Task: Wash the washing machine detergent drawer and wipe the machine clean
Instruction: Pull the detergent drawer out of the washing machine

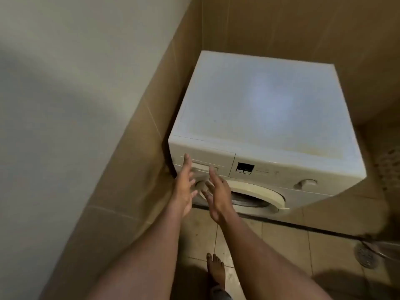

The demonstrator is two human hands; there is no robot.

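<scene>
Left hand (184,189) and right hand (218,198) reach out side by side, fingers spread wide, holding nothing, fingertips at the closed drawer (216,159), at the 10 o'clock corner of the washer (270,105) front.

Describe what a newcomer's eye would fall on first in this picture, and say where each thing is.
The white washing machine dominates, standing in the tiled corner with a bluish glare on its broad top. Next come two outstretched arms: the left hand and right hand, fingers spread, reach toward the detergent drawer at the machine's upper left front, which looks closed. A round floor drain sits at the lower right.
</scene>
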